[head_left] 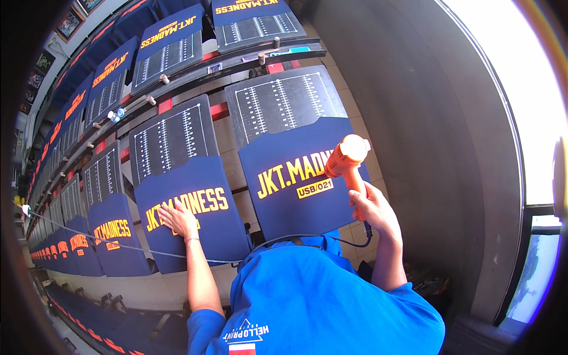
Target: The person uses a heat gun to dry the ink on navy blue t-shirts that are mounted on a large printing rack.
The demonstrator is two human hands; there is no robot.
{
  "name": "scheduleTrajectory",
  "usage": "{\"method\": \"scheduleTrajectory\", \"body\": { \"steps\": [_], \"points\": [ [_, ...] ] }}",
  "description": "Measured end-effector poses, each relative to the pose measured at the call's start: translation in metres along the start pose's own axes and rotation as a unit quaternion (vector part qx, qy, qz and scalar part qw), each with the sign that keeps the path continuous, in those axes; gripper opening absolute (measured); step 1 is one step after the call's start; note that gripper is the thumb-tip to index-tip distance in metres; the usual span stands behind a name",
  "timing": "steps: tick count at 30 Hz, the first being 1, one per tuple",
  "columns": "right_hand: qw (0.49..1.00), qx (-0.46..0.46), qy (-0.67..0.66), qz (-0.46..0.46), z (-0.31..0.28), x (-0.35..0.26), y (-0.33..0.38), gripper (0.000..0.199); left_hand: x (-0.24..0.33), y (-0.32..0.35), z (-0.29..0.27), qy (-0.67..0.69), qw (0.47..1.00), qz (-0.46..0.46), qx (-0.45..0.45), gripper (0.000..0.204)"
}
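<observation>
Right hand gripping orange heat gun over centre navy shirt; left hand pressing flat, fingers spread, on next shirt. I am keeping nozzle moving evenly.

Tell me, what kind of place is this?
Probably a screen-printing workshop: a long row of gridded platens carries navy shirts with fresh orange lettering, and the right hand aims an orange heat gun at one.

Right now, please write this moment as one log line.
left hand: flat on navy shirt | right hand: holds orange heat gun over next shirt | cord: hangs from gun
</observation>
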State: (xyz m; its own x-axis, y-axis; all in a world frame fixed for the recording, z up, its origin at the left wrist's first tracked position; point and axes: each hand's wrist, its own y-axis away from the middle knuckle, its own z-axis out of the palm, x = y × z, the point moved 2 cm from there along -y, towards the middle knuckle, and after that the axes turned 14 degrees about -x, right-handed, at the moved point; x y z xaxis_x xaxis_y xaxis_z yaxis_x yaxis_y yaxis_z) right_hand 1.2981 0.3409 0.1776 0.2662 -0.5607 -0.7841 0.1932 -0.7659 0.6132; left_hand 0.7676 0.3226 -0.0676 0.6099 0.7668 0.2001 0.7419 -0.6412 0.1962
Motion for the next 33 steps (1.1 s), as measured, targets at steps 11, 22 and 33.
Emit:
{"method": "scheduleTrajectory", "body": {
  "steps": [11, 22, 33],
  "points": [
    [0.999, 0.008, 0.029, -0.029, 0.002, -0.017, -0.03, 0.028, 0.051, 0.071, 0.019, -0.036, 0.976, 0.215, -0.021, 0.067],
    [0.997, 0.051, 0.05, -0.022, 0.001, -0.027, -0.051, 0.028, 0.084, 0.102, 0.009, -0.037, 0.945, 0.311, -0.094, 0.067],
    [0.999, 0.028, 0.023, -0.002, -0.009, -0.001, -0.008, 0.027, 0.088, 0.113, 0.014, -0.045, 0.943, 0.315, -0.099, 0.065]
  ]
}}
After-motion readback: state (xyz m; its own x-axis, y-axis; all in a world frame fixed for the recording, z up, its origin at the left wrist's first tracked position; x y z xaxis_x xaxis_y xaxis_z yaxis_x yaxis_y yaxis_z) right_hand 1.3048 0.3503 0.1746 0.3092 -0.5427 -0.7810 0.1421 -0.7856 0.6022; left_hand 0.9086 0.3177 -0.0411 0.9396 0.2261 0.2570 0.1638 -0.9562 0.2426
